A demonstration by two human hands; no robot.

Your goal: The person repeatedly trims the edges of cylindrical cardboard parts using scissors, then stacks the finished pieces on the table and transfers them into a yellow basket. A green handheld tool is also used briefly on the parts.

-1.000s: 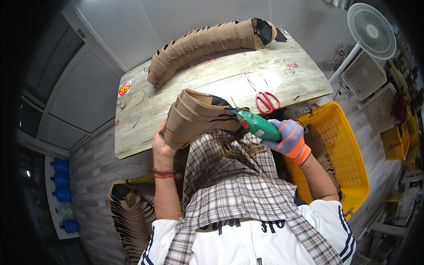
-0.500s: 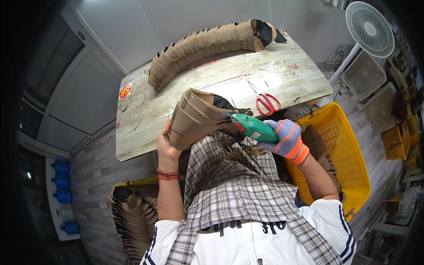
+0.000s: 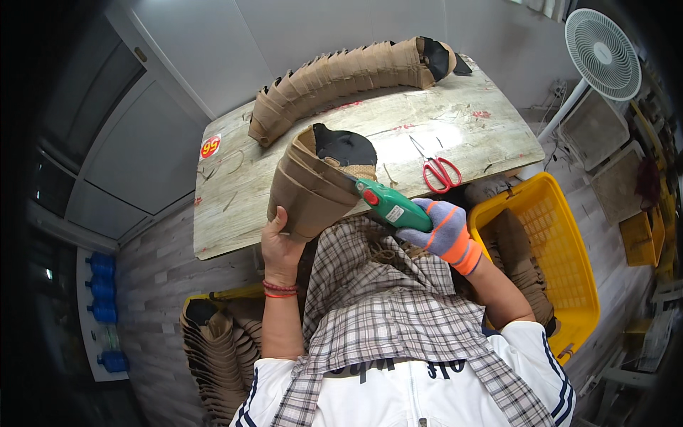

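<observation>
My bare left hand [image 3: 282, 245] grips the near lower edge of a small nested stack of brown fabric shoe uppers [image 3: 306, 192], its fingers partly hidden behind. A black lining shows in the stack's open top, which points toward the table. My right hand [image 3: 442, 233], in a grey and orange glove, is wrapped round a green handheld electric cutter [image 3: 395, 206] with a red button. The cutter's tip meets the right edge of the stack. Dark trimmings [image 3: 384, 249] lie on the checked apron [image 3: 384, 313] over my lap.
On the worn wooden table [image 3: 238, 178] rest red-handled scissors [image 3: 442, 174] and a long curved row of nested uppers [image 3: 348, 78]. Yellow crates with more uppers flank me, one at right [image 3: 580, 277], one at left [image 3: 249, 292]. A white fan [image 3: 603, 57] stands at far right.
The stack has turned in my left hand, so its black-lined opening shows more. The cutter has shifted left along the stack's edge. The whole view has moved slightly.
</observation>
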